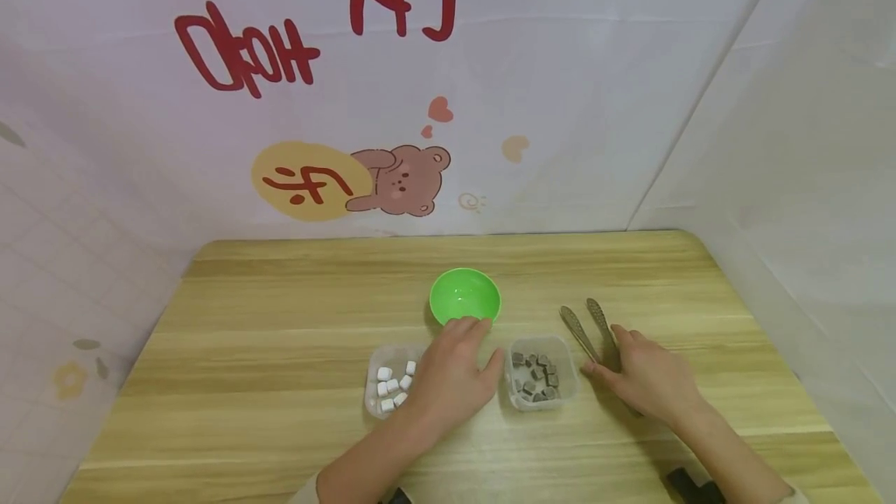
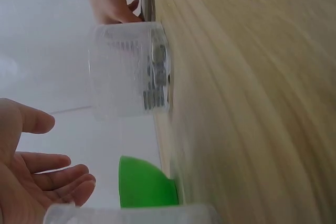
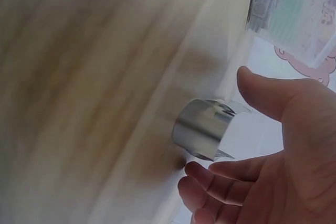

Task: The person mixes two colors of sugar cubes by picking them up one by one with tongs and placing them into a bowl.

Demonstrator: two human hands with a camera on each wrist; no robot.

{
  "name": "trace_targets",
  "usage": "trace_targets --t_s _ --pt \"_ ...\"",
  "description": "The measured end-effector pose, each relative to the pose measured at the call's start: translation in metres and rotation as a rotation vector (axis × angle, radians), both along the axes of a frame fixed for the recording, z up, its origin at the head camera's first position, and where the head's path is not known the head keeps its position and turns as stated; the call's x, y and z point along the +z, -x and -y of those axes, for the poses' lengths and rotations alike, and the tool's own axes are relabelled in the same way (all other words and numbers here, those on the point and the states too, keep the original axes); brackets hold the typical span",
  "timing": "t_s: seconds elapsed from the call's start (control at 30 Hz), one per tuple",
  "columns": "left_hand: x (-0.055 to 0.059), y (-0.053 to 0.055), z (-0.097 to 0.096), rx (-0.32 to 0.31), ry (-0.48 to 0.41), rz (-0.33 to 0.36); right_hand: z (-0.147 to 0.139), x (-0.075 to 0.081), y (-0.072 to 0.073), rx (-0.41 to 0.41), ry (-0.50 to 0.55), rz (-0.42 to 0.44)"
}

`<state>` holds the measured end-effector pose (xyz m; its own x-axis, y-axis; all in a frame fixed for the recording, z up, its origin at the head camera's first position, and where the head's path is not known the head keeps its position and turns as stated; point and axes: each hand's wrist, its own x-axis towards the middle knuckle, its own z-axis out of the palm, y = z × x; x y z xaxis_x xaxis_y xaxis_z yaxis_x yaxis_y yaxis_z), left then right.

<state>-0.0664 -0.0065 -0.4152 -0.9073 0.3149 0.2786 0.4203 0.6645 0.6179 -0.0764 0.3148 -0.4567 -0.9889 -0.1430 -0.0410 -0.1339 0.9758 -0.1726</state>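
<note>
My left hand (image 1: 458, 372) hovers between two clear plastic tubs, thumb apart and fingers loosely bent, holding nothing. It partly covers the tub of white cubes (image 1: 385, 390) and overlaps the near rim of the green bowl (image 1: 464, 295) in the head view. On the right, metal tongs (image 1: 578, 330) lie on the table with their textured arms pointing away. My right hand (image 1: 647, 376) is over their bend, hiding part of it. The right wrist view shows the tongs' curved end (image 3: 202, 127) between the spread thumb and the fingers, the fingertips right at one edge.
The tub of grey cubes (image 1: 540, 376) stands between the hands, left of the tongs. All sits on a wood-grain table (image 1: 280, 317). A printed white cloth (image 1: 574, 99) hangs behind the table's far edge and along its sides.
</note>
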Motion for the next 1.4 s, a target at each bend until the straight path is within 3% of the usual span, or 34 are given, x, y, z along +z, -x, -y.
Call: trace_targets --t_s 0.33,0.7,0.93,1.13,1.4 --pt "-0.001 -0.007 -0.025 -0.026 -0.001 0.196 0.001 0.000 0.001 -0.008 -0.003 -0.003" --pt "-0.013 -0.006 -0.036 0.015 -0.063 0.221 0.001 -0.003 0.001 0.000 0.004 -0.007" --pt "-0.015 -0.005 -0.039 0.033 -0.154 0.327 0.002 -0.002 0.000 -0.010 0.005 0.014" --pt "-0.019 -0.001 -0.039 -0.005 -0.310 0.455 0.002 0.001 0.000 -0.021 0.017 0.032" --pt "-0.022 0.001 -0.037 -0.007 -0.413 0.500 -0.004 0.003 -0.001 -0.037 0.097 0.048"
